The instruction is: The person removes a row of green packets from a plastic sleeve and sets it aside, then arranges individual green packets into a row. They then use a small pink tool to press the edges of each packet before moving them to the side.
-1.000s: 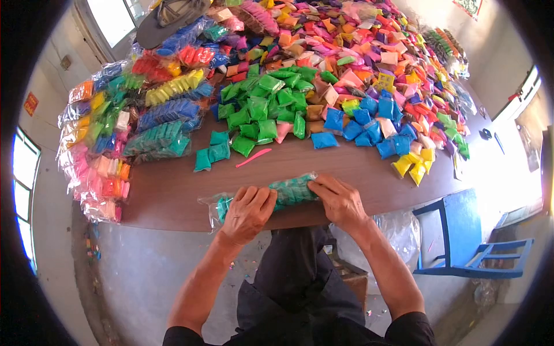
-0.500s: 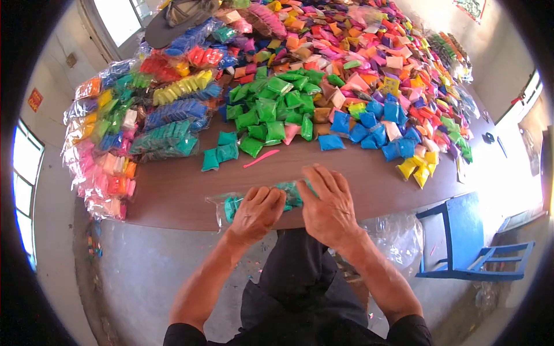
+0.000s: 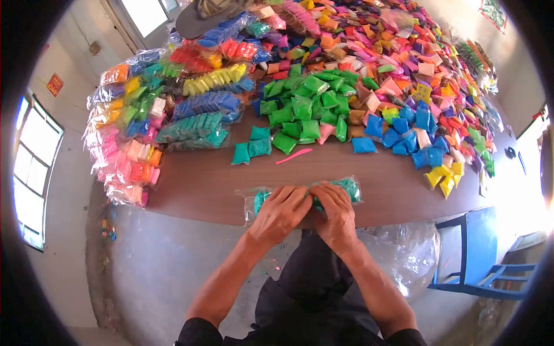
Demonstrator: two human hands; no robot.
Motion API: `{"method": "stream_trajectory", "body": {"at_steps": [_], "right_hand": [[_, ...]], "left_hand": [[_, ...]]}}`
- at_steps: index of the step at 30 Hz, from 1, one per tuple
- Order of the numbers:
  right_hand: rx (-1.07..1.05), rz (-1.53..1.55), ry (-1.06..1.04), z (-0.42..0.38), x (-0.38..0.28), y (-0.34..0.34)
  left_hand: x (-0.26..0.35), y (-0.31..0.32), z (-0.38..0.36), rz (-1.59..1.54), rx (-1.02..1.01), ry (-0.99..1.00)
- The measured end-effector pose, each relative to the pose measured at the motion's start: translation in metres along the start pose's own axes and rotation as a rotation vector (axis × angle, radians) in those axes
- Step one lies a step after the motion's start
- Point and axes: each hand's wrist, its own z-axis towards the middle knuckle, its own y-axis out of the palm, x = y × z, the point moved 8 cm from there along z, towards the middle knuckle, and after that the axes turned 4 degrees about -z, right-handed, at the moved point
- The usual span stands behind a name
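A clear plastic bag (image 3: 249,203) with teal packets inside lies along the table's near edge. My left hand (image 3: 281,212) is closed over its left and middle part. Right beside it, my right hand (image 3: 333,209) grips the middle, its fingers bent down onto the bag. Teal packets (image 3: 348,187) show through the film at the right end; what is under my palms is hidden. Beyond my hands lie a pink plastic knife-like tool (image 3: 294,155) and a few loose teal packets (image 3: 251,149).
A heap of green packets (image 3: 306,106) sits mid-table, with blue packets (image 3: 398,135) and yellow packets (image 3: 447,177) to the right. Filled bags (image 3: 193,130) are stacked at left. A large mixed pile covers the back. A blue chair (image 3: 479,251) stands at right.
My right hand has come down and in beside my left hand, onto the bag. The bag's right end now shows past it. The whole view has shifted, moving the scene rightward.
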Motion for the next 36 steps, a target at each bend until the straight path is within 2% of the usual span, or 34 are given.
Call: {"method": "stream_trajectory", "body": {"at_steps": [7,13,25,36], "right_hand": [[0.055,-0.003,0.035,-0.001,0.0,0.0],[0.05,-0.029,0.008,0.0,-0.003,0.0],[0.016,-0.054,0.064,0.003,-0.007,0.005],[0.011,-0.079,0.066,0.004,-0.008,0.007]], "left_hand": [[-0.004,-0.021,-0.064,0.184,-0.004,-0.224],[-0.022,-0.009,-0.073,0.135,-0.023,-0.352],[-0.025,-0.01,-0.064,0.152,0.036,-0.37],[-0.035,-0.015,-0.048,0.015,-0.068,-0.406]]}}
